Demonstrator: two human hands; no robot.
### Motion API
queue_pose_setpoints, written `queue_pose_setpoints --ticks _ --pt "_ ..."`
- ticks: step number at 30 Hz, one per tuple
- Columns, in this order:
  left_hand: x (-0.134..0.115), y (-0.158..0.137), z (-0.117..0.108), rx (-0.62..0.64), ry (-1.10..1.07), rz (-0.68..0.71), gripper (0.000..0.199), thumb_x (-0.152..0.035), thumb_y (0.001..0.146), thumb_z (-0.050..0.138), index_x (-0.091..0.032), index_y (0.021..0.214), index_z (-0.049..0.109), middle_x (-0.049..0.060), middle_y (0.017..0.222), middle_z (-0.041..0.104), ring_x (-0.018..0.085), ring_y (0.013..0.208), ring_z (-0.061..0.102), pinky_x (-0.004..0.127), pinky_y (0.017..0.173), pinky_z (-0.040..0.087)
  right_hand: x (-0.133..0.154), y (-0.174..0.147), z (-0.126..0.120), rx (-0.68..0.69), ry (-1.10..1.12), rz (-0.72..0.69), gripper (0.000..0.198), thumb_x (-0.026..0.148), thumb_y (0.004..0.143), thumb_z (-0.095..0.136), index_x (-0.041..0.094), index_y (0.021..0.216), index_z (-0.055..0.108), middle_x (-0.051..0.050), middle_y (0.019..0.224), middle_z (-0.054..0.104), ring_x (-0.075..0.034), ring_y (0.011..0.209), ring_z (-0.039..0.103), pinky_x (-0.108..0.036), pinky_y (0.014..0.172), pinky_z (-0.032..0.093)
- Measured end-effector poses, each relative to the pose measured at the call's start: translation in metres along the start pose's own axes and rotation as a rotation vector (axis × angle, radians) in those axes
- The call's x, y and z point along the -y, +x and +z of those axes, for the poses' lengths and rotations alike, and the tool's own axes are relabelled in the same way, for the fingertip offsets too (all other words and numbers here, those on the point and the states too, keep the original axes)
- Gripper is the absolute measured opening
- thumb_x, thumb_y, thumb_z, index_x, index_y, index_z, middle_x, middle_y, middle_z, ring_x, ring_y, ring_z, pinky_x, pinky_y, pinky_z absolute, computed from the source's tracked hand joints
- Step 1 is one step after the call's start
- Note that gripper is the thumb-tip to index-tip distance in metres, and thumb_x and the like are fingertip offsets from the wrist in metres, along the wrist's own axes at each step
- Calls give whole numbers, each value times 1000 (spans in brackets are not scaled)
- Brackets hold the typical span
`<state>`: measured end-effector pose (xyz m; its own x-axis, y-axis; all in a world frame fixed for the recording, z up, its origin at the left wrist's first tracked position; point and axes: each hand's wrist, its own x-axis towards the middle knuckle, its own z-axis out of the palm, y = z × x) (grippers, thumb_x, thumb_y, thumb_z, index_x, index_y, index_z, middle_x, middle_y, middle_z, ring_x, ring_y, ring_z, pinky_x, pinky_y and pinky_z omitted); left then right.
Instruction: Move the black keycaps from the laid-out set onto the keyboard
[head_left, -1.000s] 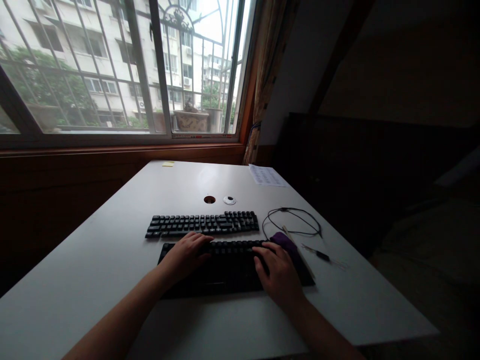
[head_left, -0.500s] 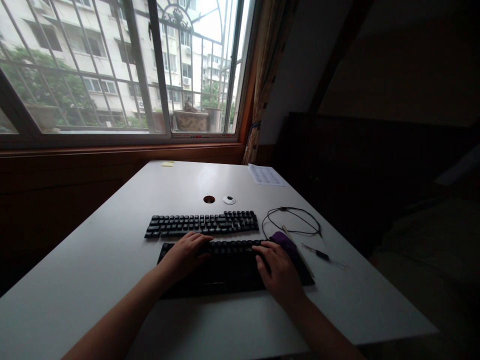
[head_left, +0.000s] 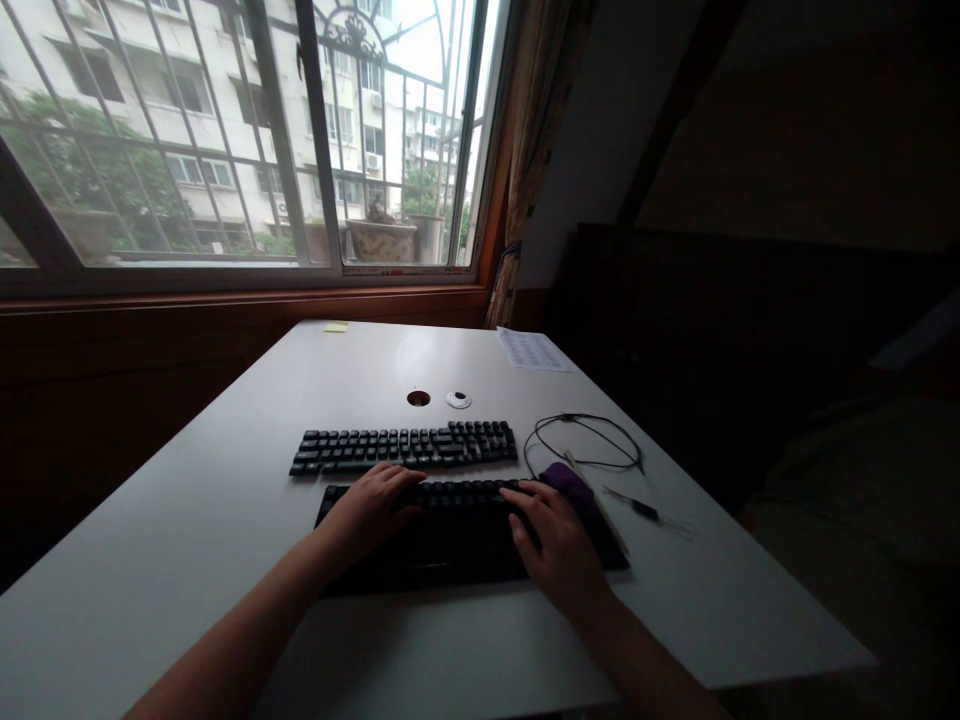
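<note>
A black keyboard (head_left: 442, 560) lies near the front of the white table, with a row of keys along its far edge and a dark lower part where I cannot make out keys. My left hand (head_left: 375, 508) rests over its left side, fingers stretched toward the far row. On the right side, my right hand (head_left: 553, 530) has its fingers spread, the fingertips at that same row. Neither hand holds anything I can see. Just beyond, several black keycaps (head_left: 405, 447) are laid out in keyboard order. A purple cloth (head_left: 568, 484) lies partly behind my right hand.
On the white table (head_left: 247, 480), a black cable (head_left: 592, 465) is coiled at the right. Near it lie a thin pale stick (head_left: 611, 525) and a wire tool with a black handle (head_left: 645, 511). Farther back are a round hole, a white cover (head_left: 458, 400), papers (head_left: 534, 350) and a yellow note (head_left: 335, 327).
The fingers of my right hand have shifted slightly to the left along the key row. My left hand stays almost in place.
</note>
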<state>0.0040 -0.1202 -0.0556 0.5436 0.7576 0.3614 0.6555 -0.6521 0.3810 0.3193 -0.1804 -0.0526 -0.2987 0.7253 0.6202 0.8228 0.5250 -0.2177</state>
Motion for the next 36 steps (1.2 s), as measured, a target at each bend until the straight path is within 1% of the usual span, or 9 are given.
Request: queue_pose_setpoints --ticks 4,8,12,16,20,24,28,31,36 --pt "0 0 0 -4 5 5 44 -19 86 73 -24 127 60 6 119 70 27 112 61 44 99 52 2 0 -2 -7 5 -14 21 21 95 53 22 110 69 -10 113 69 -28 117 61 -46 97 52" --pt "-1 0 -1 -10 8 18 43 -20 86 72 -23 127 61 7 118 70 27 111 62 43 98 53 1 1 -2 -3 10 -41 28 21 95 53 23 120 66 -11 119 68 -28 120 60 -47 99 51" --pt "-2 0 -2 -16 7 12 42 -20 87 72 -24 127 61 6 118 70 26 111 62 43 98 53 1 1 -2 -11 -1 -43 22 21 95 52 23 109 70 -9 111 71 -28 118 61 -48 96 52" --pt "-2 0 -2 -13 6 8 42 -20 86 72 -24 126 61 6 119 70 26 111 62 42 98 53 2 2 -3 -18 -9 -36 27 22 96 52 24 118 67 -10 115 70 -28 120 61 -47 97 51" --pt "-2 0 -2 -15 7 10 42 -20 86 72 -24 126 62 6 118 70 26 111 62 42 98 53 2 3 -3 -27 -13 -27 22 21 96 52 24 108 70 -9 109 72 -28 118 61 -47 96 51" --pt "-2 0 -2 -7 6 6 41 -20 86 72 -23 126 62 6 118 70 27 111 62 43 98 53 1 3 -2 -23 -25 -23 27 22 96 52 23 118 67 -10 115 70 -28 119 61 -48 99 50" --pt "0 0 -1 -4 2 9 42 -20 86 72 -23 127 61 6 118 70 27 111 62 43 98 53 0 3 -2 -22 -25 -11 23 22 96 51 23 109 70 -9 107 72 -28 117 62 -48 98 51" --pt "2 0 1 -12 1 22 42 -21 87 71 -24 127 61 7 118 70 26 111 62 43 98 53 -1 3 -2 -45 -25 -13 26 22 96 52 23 115 69 -9 109 72 -28 117 62 -47 97 52" --pt "3 -1 2 -26 8 24 43 -21 86 72 -24 127 61 7 117 71 26 111 62 43 98 53 -2 2 -4 -75 -16 -2 20 22 95 52 24 100 71 -8 99 72 -28 111 63 -46 93 52"
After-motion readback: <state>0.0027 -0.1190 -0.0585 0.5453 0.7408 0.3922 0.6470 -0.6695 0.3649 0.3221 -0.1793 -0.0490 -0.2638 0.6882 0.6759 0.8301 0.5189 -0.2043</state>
